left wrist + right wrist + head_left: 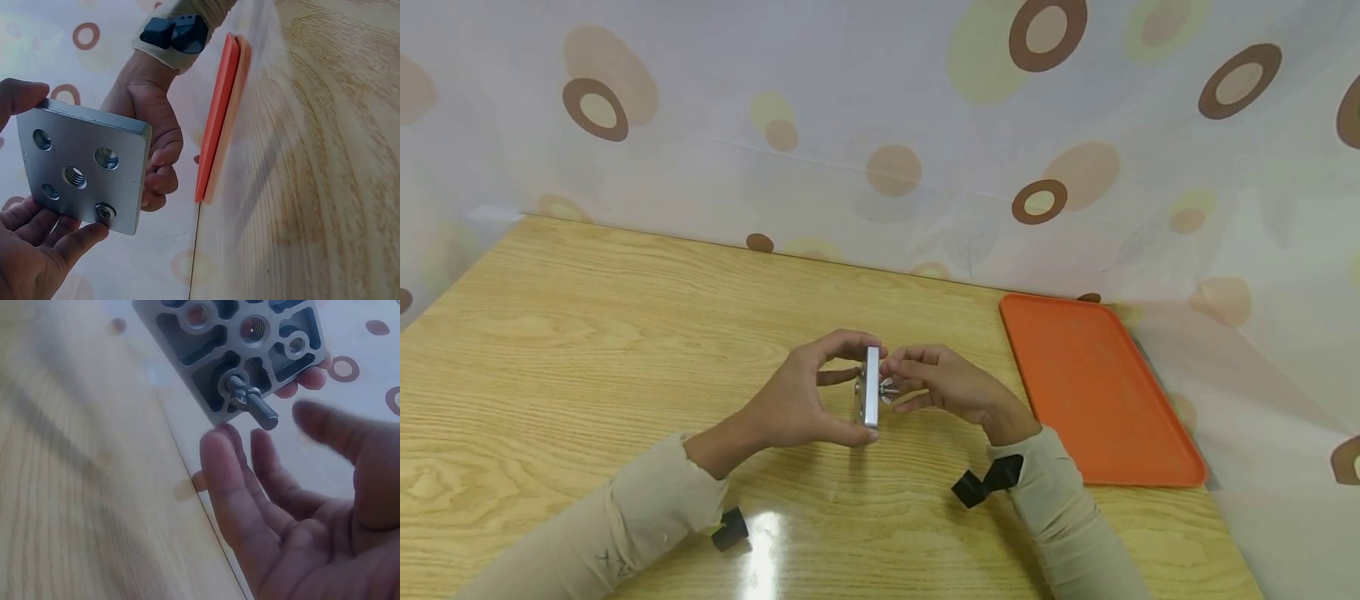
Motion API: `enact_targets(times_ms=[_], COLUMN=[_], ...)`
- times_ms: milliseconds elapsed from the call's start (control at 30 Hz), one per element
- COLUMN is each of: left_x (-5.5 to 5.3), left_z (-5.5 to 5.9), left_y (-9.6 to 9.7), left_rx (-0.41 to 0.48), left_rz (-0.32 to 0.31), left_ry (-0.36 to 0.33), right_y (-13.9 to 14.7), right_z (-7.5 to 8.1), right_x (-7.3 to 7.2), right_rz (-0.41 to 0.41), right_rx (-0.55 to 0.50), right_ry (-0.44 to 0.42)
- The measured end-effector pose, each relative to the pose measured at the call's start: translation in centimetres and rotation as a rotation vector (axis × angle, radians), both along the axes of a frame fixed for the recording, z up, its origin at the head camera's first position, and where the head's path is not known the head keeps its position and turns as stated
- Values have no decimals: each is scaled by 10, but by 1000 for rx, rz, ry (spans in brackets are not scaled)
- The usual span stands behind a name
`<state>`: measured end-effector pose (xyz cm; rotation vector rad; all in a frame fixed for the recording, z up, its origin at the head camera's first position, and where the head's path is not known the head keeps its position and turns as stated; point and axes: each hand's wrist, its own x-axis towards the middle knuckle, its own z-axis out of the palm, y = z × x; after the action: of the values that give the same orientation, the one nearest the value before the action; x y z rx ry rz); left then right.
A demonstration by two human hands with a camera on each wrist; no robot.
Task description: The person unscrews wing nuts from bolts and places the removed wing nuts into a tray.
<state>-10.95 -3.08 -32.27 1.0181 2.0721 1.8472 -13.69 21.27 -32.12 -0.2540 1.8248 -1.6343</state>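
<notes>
A: Where's the metal plate rel. to your hands?

B: Btwn them, above the table, its faces approx. vertical. Your L hand is on one side, your R hand on the other, w/ the hollowed, ribbed face toward your R.

A: Your L hand's grip?

B: It's got hold of the plate: thumb on the near edge, fingers bent over to the far edge, so you're spanning it edge to edge. In the L wrist view, one fingertip is right by the bolt head in a corner hole.

A: And your R?

B: Loosely open, nothing gripped. Fingers are slightly bent, thumb well apart from them, palm facing the bolt's threaded end and the wing nut on it. One fingertip is at the plate's corner; can't tell if it's touching.

A: Arms?

B: Both forearms reach fwd and angle in, hands near each other. Your R wrist's near the orange tray.
</notes>
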Motion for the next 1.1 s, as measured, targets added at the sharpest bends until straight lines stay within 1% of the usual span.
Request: enact_targets(times_ms=[67, 167, 267, 567, 733, 967, 1100], left_x=[0, 0, 0, 0, 0, 0, 0], left_z=[0, 0, 0, 0, -1, -2, -3], left_y=[0, 1, 1, 1, 1, 1, 1], left_rx=[4, 13, 17, 14, 14, 16, 10], left_rz=[-1, -3, -5, -5, -6, -10, -6], left_ry=[-4, -9, -9, 0, -2, -4, -3], right_y=[-1, -2, -3, -1, -1, 0, 0], right_z=[0, -1, -2, -2, -2, -1, -2], right_x=[0, 0, 1, 0, 0, 1, 1], right_rz=[6, 49, 81, 77, 96, 129, 131], right_rx=[6, 17, 28, 36, 26, 7, 4], right_ry=[-34, -79, -87, -65, -50, 11, 48])
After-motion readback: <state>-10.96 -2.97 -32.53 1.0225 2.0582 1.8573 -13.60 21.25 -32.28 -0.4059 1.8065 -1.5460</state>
